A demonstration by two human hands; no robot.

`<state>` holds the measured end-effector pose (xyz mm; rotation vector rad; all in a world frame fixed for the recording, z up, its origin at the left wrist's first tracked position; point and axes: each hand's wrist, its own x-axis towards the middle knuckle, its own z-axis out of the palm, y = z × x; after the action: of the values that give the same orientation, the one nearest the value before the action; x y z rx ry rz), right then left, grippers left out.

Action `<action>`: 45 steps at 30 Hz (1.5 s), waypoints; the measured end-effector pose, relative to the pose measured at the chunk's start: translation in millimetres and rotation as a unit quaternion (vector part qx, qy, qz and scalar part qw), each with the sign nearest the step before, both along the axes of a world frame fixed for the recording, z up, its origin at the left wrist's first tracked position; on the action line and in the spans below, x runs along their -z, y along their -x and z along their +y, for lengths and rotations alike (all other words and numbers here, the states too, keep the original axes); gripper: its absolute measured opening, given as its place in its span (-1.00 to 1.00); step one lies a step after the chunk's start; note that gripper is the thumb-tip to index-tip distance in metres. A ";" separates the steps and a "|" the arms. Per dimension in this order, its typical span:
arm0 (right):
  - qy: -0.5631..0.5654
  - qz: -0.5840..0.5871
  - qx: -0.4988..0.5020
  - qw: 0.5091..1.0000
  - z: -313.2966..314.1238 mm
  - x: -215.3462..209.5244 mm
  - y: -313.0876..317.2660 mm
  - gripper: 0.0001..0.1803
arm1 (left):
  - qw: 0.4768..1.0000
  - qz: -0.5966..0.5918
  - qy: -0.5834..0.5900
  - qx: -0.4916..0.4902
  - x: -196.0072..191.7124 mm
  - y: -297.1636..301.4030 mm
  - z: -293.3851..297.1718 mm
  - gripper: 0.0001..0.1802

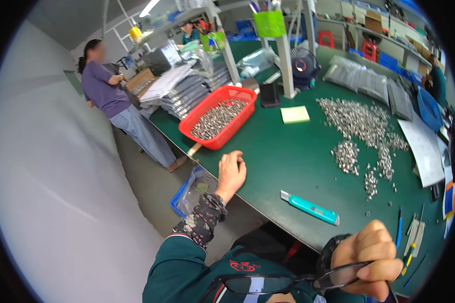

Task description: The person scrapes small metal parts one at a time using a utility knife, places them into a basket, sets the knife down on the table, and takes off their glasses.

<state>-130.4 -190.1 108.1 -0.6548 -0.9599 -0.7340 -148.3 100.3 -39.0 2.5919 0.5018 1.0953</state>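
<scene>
My left hand point(231, 174) rests on the green table's edge, its fingers loosely bent and nothing in them. Just beyond it stands a red plastic basket point(219, 144) filled with small metal pieces point(220, 118). Low at the right, close to me, my right hand point(366, 257) is closed on a pair of dark-framed eyeglasses point(333, 276); its fingers wrap the side of the frame. A teal utility knife point(311, 207) lies on the table between my two hands, touched by neither.
Loose metal pieces point(356, 123) spread across the right of the table point(268, 166). A yellow notepad point(294, 114), a phone point(269, 95) and a small fan point(304, 64) sit farther back. Tools, including a blue pen point(399, 227), lie at right. A person point(108, 91) stands at the left.
</scene>
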 end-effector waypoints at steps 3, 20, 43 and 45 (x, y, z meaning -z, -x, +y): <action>-0.010 0.013 0.021 1.000 -14.3 -6.1 -6.4 -0.53 | 1.000 0.008 0.006 0.017 -4.6 -7.0 -3.5 -0.69; -0.037 0.116 0.120 0.985 -12.5 -13.5 -35.9 -0.48 | 1.000 0.017 0.003 0.020 -1.1 -14.5 -3.7 -0.70; 0.083 -0.132 -0.173 0.973 -37.9 -30.2 -5.2 -0.85 | 0.999 -0.034 0.025 0.020 -2.6 -7.0 -4.0 -0.79; -0.004 -0.103 -0.140 0.985 -33.2 -28.1 -7.0 -0.77 | 0.999 -0.039 0.014 0.026 -1.0 -10.2 -3.8 -0.81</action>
<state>-123.4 -223.4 136.1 -0.4294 -1.2106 -0.5626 -138.1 96.5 -38.0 2.5120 0.4265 1.1577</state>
